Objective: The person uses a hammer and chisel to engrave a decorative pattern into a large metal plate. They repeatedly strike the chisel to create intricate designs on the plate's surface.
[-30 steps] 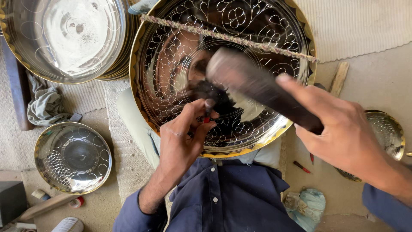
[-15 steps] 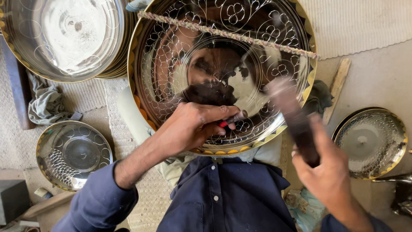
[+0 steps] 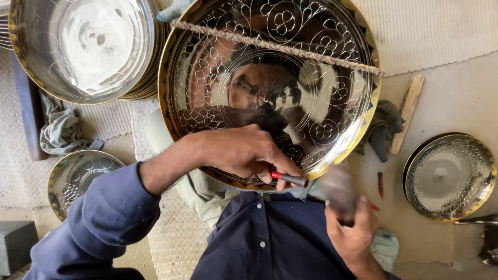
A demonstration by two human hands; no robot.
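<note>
1. At the far left a small engraved plate (image 3: 78,179) lies on the floor, a grey rag (image 3: 59,129) just above it, and a stack of plain shiny plates (image 3: 83,46) sits at the top left, cut off by the frame edge.
2. Your left hand (image 3: 241,153) rests on the lower part of the large brass plate (image 3: 270,88) propped against your lap; its fingers (image 3: 267,176) pinch a short chisel (image 3: 290,180) with a red band, tip set near the plate's bottom rim.
3. Floral scrolls already cover most of that plate's face, so the engraving looks well advanced; the strip under your hand is hidden, and you cannot tell what is left there.
4. A twisted cord (image 3: 275,46) runs across the plate's upper half.
5. Your right hand (image 3: 350,228) has its fingers wrapped around a hammer (image 3: 337,192), too blurred to make out its head.
6. At the right, a wooden stick (image 3: 408,111), a dark cloth (image 3: 381,129) and another patterned plate (image 3: 448,176) lie on the floor.
</note>
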